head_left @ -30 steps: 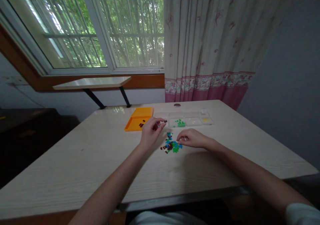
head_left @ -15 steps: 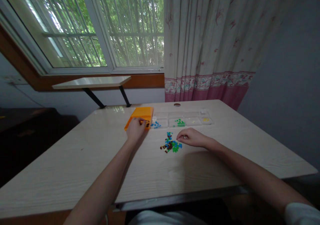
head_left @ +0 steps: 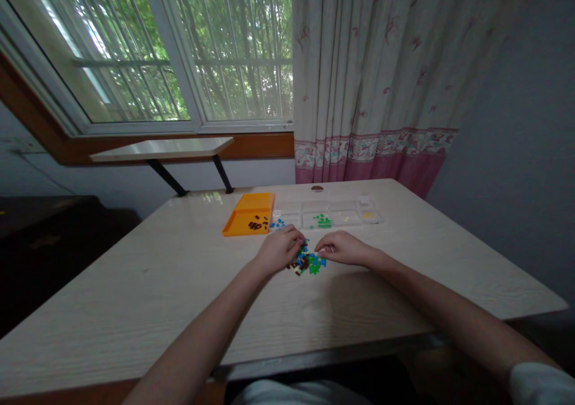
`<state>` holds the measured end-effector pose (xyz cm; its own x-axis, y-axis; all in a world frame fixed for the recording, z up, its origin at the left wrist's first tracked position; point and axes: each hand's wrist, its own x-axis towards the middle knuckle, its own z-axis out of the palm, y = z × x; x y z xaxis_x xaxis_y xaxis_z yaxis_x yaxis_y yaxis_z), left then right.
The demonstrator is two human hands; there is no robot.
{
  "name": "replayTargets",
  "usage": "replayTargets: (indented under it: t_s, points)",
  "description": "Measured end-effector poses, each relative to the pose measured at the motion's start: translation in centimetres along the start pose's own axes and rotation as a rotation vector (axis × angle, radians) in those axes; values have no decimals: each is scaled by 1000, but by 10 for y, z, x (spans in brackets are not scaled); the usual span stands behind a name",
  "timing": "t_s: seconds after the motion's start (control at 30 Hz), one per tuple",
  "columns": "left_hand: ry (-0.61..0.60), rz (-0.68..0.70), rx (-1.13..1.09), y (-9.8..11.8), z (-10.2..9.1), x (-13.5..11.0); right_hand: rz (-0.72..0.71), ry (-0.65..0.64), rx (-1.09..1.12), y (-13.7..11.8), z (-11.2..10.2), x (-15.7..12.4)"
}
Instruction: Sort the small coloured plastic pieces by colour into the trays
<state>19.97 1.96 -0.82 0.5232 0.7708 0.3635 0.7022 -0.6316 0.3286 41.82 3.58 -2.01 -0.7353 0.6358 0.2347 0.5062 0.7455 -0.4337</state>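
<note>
A small pile of loose building bricks (head_left: 316, 263), blue, green, dark brown and pale, lies on the table between my hands. My left hand (head_left: 279, 251) reaches over the pile's left side with its fingers bent together. Whatever its fingertips hold is hidden. At the pile's right edge, my right hand (head_left: 344, 248) keeps thumb and fingers pinched, and anything between them is too small to name. Behind my left hand stands an open orange box (head_left: 232, 230) holding brown bricks (head_left: 255, 225). Blue bricks (head_left: 277, 223) lie beside it, partly behind my left hand.
A clear compartment tray (head_left: 345, 226) sits behind the hands, with green bricks (head_left: 322, 220) and yellow bricks (head_left: 369, 215) in it. A raised shelf (head_left: 164, 148) on black legs stands at the table's back left. The pale wooden table (head_left: 269, 327) ends near my body.
My left hand has moved right and toward me, from the orange box to the brick pile. The brown bricks in the box are now uncovered. My right hand has stayed nearly still.
</note>
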Motion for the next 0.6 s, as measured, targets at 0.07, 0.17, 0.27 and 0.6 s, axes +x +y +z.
replayTargets:
  t_s: [0.07, 0.17, 0.27, 0.6]
  points:
    - [-44, 29, -13, 8, 2, 0, 11, 11, -21, 0, 2, 0]
    - [-66, 34, -23, 12, 5, -1, 42, 34, -70, -1, 4, 0]
    - [-60, 16, -38, 9, 6, -1, 62, 71, -91, -4, 4, -1]
    - [11, 8, -114, 11, 7, 1, 73, 202, -2, -10, 5, 0]
